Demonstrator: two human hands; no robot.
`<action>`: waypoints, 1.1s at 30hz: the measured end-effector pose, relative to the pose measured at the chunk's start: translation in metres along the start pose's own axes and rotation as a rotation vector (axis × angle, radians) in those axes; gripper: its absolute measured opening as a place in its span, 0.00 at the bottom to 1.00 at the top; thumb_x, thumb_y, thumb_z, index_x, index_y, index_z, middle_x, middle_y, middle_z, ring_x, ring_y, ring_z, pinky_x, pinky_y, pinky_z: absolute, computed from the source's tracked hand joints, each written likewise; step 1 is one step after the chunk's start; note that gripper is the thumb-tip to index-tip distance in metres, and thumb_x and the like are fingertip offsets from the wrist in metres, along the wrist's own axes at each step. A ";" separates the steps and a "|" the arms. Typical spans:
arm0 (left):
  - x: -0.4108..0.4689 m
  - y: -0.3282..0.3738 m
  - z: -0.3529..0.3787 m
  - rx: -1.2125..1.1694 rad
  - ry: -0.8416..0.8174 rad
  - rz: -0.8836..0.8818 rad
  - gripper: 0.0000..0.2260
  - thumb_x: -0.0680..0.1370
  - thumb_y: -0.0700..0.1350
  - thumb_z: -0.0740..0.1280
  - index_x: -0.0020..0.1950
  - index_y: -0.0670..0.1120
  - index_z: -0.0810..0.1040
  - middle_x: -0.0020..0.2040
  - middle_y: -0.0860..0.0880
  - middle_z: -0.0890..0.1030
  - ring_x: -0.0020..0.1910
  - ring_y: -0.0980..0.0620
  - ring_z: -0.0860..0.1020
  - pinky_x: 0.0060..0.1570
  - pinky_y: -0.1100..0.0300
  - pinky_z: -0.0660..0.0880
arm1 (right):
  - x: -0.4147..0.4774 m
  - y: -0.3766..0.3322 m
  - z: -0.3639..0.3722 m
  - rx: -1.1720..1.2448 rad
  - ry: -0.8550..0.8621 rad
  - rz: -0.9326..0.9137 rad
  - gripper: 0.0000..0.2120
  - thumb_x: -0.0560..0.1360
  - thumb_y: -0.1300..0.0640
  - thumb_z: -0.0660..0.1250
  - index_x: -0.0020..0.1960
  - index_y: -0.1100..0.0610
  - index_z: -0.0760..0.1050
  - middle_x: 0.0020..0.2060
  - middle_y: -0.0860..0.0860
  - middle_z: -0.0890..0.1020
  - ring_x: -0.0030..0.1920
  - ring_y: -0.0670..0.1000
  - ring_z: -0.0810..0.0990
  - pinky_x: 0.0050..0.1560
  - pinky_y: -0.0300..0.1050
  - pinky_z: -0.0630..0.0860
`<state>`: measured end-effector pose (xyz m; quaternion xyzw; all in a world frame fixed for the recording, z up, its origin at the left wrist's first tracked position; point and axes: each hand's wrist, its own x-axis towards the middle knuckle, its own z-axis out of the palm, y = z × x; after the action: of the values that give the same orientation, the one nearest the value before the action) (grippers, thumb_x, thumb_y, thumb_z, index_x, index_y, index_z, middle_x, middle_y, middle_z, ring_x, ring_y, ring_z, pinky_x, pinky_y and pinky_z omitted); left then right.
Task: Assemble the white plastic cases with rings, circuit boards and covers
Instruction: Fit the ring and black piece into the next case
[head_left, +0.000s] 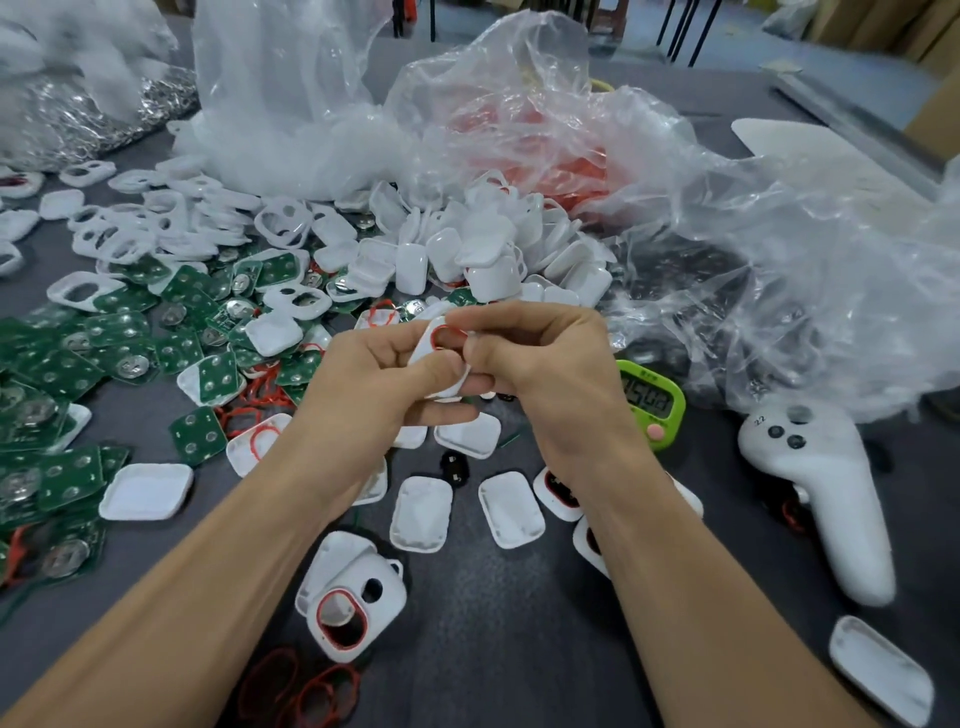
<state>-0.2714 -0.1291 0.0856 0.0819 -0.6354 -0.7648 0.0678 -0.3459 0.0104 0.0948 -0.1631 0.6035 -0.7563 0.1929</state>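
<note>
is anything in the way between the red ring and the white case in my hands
Nothing visible does. The red ring lies on the white case, which the left hand and the right hand grip together. Only the right hand's fingers cover the ring's right side, so its fit there is hidden.

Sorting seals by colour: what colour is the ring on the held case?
The ring is red, seen in the head view.

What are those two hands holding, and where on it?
One white case with a red ring on it. The left hand grips its lower edge; the right hand pinches its right edge beside the ring.
</note>
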 end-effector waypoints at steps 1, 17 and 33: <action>0.000 0.000 -0.001 0.006 0.003 0.006 0.11 0.81 0.33 0.66 0.54 0.45 0.86 0.47 0.43 0.88 0.50 0.45 0.87 0.42 0.60 0.83 | 0.000 0.000 0.000 -0.014 -0.003 -0.012 0.15 0.74 0.76 0.66 0.44 0.60 0.86 0.41 0.58 0.88 0.43 0.54 0.88 0.43 0.47 0.85; -0.003 -0.007 0.004 0.305 0.145 0.149 0.11 0.78 0.32 0.69 0.46 0.45 0.87 0.38 0.41 0.85 0.37 0.45 0.83 0.45 0.43 0.84 | -0.002 0.007 0.010 -0.121 0.069 -0.053 0.09 0.69 0.66 0.74 0.41 0.53 0.87 0.36 0.54 0.88 0.35 0.48 0.85 0.38 0.41 0.81; -0.007 -0.005 0.010 0.306 0.139 0.196 0.13 0.85 0.40 0.63 0.51 0.48 0.87 0.41 0.45 0.87 0.43 0.44 0.86 0.40 0.55 0.84 | -0.001 0.007 0.007 -0.118 0.098 -0.084 0.09 0.73 0.69 0.72 0.43 0.58 0.87 0.36 0.55 0.88 0.36 0.51 0.85 0.39 0.45 0.82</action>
<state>-0.2672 -0.1173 0.0830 0.0815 -0.7432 -0.6414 0.1723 -0.3411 0.0032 0.0900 -0.1621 0.6484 -0.7339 0.1213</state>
